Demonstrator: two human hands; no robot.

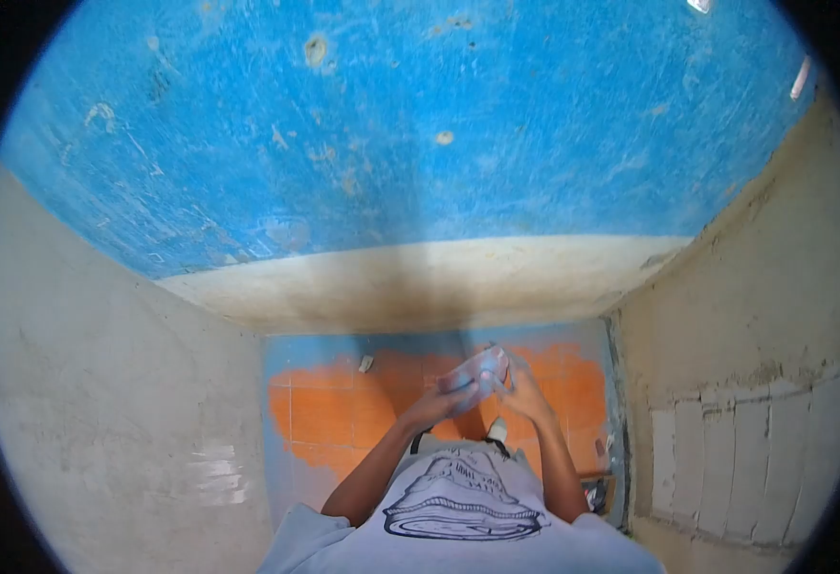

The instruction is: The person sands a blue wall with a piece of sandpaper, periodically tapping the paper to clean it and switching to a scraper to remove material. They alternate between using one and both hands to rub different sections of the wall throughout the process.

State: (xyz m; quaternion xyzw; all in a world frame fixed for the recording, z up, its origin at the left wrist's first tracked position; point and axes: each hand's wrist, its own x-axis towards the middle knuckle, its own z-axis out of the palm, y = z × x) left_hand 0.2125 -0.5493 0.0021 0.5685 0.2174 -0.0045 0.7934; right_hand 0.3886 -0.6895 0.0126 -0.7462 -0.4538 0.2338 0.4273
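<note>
A small pale, bluish-pink item (482,366), perhaps paper or sandpaper, is held between both hands in front of the shirt. My left hand (447,400) grips its left side with the fingers closed on it. My right hand (516,385) has its thumb and fingers pressed on the right side. The item's exact shape is blurred. Behind the hands lies a floor (320,416) of orange tiles with blue-grey edges.
A scuffed blue wall (363,143) with a cream lower band (535,277) stands ahead. Grey walls rise at left (104,364) and right (726,335). A small white scrap (366,364) lies on the floor. Several objects (597,493) sit at lower right.
</note>
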